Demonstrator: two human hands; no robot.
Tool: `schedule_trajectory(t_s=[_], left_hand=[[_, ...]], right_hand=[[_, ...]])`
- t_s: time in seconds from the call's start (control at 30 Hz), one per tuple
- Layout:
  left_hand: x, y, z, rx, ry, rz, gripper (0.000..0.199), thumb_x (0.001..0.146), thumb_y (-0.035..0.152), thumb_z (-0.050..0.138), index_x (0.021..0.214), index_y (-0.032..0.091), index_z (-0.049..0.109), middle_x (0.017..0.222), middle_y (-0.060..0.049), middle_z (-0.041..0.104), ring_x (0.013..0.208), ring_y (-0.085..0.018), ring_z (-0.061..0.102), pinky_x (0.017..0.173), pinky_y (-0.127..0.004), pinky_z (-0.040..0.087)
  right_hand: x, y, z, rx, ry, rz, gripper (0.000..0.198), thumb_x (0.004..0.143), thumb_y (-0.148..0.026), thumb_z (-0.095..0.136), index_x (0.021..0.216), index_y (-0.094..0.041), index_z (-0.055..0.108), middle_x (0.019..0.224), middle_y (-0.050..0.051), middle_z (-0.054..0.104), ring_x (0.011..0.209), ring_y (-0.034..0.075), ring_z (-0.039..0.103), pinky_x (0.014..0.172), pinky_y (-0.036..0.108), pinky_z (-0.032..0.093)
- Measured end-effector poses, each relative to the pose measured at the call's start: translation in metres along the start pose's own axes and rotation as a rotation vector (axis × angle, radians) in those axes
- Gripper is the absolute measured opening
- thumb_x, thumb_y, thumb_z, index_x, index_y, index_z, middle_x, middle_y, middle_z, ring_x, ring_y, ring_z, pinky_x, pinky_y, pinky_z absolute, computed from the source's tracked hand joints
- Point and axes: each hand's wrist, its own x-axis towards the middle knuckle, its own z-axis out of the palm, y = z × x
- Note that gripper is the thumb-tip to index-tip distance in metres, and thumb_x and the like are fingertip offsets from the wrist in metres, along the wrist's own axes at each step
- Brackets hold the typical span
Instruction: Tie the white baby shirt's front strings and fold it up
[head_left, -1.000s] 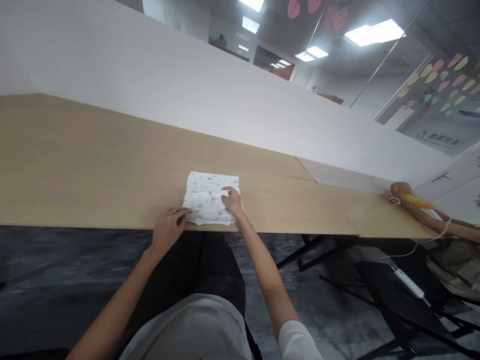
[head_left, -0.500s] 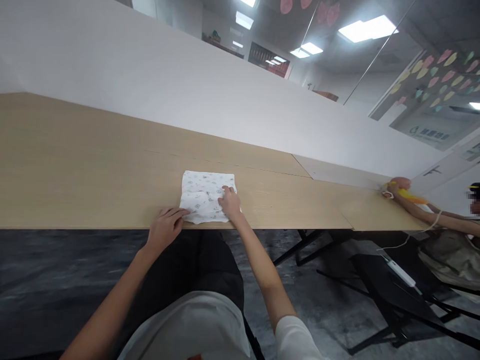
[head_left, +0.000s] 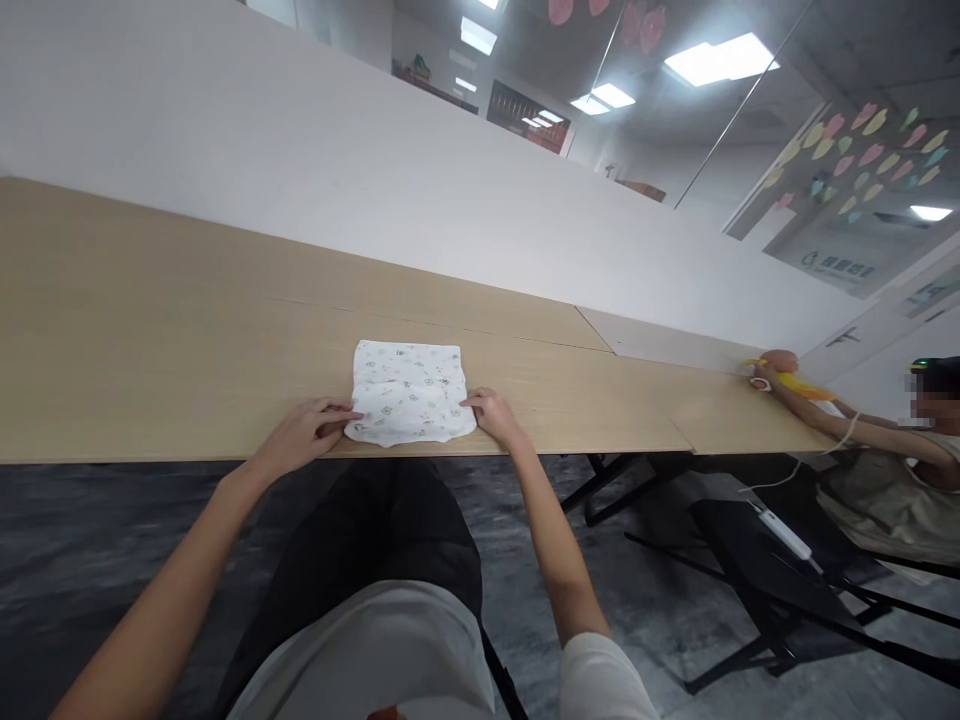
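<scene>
A white cloth (head_left: 409, 395) with small printed figures lies folded into a rough square near the table's front edge. Its near edge is wavy, and faint creases cross its middle. At the lower left corner, my left hand (head_left: 304, 432) pinches the cloth, index finger on top and thumb bent below. On the opposite side my right hand (head_left: 493, 413) has thumb and fingertips closed on the right edge. What lies between the folded layers is hidden.
The long wooden table (head_left: 187, 340) runs along a white partition (head_left: 450, 220) with glass above. To the right, another person (head_left: 892, 440) handles a doll (head_left: 784, 365) in yellow. A black folding chair (head_left: 780, 580) bears a white power strip (head_left: 784, 530).
My right hand has moved off the cloth's top to its right edge. My left hand has shifted slightly left along the corner. The cloth lies flatter and wider at its near edge.
</scene>
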Motion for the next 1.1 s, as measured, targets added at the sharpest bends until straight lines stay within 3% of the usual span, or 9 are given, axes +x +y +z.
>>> schedule_trajectory(t_s=[0.3, 0.5, 0.6, 0.7, 0.8, 0.9, 1.0, 1.1], left_hand=[[0.005, 0.000, 0.000, -0.054, -0.005, -0.027, 0.046, 0.085, 0.052, 0.045, 0.103, 0.026, 0.078, 0.110, -0.012, 0.065, 0.105, -0.027, 0.061, 0.098, -0.041, 0.049], [0.020, 0.020, -0.013, -0.155, 0.004, -0.005, 0.051, 0.091, 0.056, 0.038, 0.111, 0.020, 0.069, 0.118, -0.014, 0.066, 0.111, -0.028, 0.058, 0.103, -0.041, 0.046], [0.043, 0.027, -0.021, -0.189, 0.067, -0.082, 0.054, 0.091, 0.059, 0.038, 0.106, 0.017, 0.067, 0.110, -0.015, 0.069, 0.102, -0.028, 0.060, 0.098, -0.040, 0.048], [0.075, 0.023, -0.018, -0.237, 0.148, -0.198, 0.052, 0.090, 0.058, 0.039, 0.101, 0.015, 0.066, 0.104, -0.011, 0.070, 0.096, -0.026, 0.062, 0.093, -0.038, 0.050], [0.108, 0.013, -0.007, -0.246, 0.201, -0.402, 0.040, 0.091, 0.039, 0.039, 0.103, 0.012, 0.067, 0.107, -0.013, 0.072, 0.099, -0.025, 0.064, 0.091, -0.035, 0.050], [0.127, 0.004, 0.005, -0.204, 0.251, -0.592, 0.041, 0.088, 0.028, 0.043, 0.117, 0.010, 0.064, 0.119, -0.017, 0.069, 0.109, -0.028, 0.064, 0.096, -0.038, 0.049], [0.129, -0.001, 0.014, -0.155, 0.245, -0.644, 0.050, 0.087, 0.034, 0.049, 0.129, 0.009, 0.059, 0.123, -0.020, 0.068, 0.117, -0.032, 0.062, 0.100, -0.042, 0.047], [0.120, -0.004, 0.020, -0.114, 0.220, -0.609, 0.062, 0.084, 0.043, 0.057, 0.137, 0.010, 0.054, 0.120, -0.019, 0.069, 0.114, -0.033, 0.064, 0.099, -0.042, 0.048]], right_hand=[[-0.004, -0.008, -0.002, 0.217, 0.063, 0.040, 0.034, 0.081, 0.003, 0.055, 0.091, -0.019, 0.079, 0.114, 0.009, 0.069, 0.111, 0.020, 0.063, 0.102, 0.036, 0.048], [0.000, -0.010, -0.011, 0.452, 0.138, 0.078, 0.033, 0.077, -0.001, 0.053, 0.091, -0.019, 0.076, 0.111, 0.007, 0.073, 0.111, 0.019, 0.065, 0.106, 0.037, 0.045], [0.020, -0.010, -0.013, 0.602, 0.207, 0.186, 0.026, 0.078, -0.008, 0.055, 0.091, -0.016, 0.075, 0.105, 0.007, 0.075, 0.103, 0.020, 0.067, 0.099, 0.034, 0.049], [0.052, -0.008, -0.009, 0.682, 0.258, 0.393, 0.022, 0.078, -0.013, 0.053, 0.085, -0.013, 0.073, 0.090, 0.006, 0.075, 0.086, 0.019, 0.069, 0.085, 0.031, 0.053], [0.084, -0.006, 0.001, 0.674, 0.337, 0.605, 0.019, 0.074, -0.013, 0.056, 0.084, -0.013, 0.072, 0.082, 0.005, 0.074, 0.078, 0.018, 0.068, 0.075, 0.027, 0.053], [0.103, -0.002, 0.014, 0.572, 0.395, 0.731, 0.015, 0.071, -0.012, 0.061, 0.082, -0.014, 0.071, 0.082, 0.006, 0.074, 0.078, 0.018, 0.069, 0.075, 0.028, 0.054], [0.107, 0.000, 0.026, 0.443, 0.384, 0.737, 0.010, 0.075, -0.018, 0.066, 0.083, -0.015, 0.071, 0.088, 0.010, 0.075, 0.085, 0.021, 0.071, 0.084, 0.032, 0.055], [0.103, 0.000, 0.034, 0.367, 0.364, 0.673, 0.018, 0.078, -0.022, 0.067, 0.094, -0.014, 0.071, 0.100, 0.013, 0.075, 0.095, 0.023, 0.070, 0.093, 0.035, 0.052]])
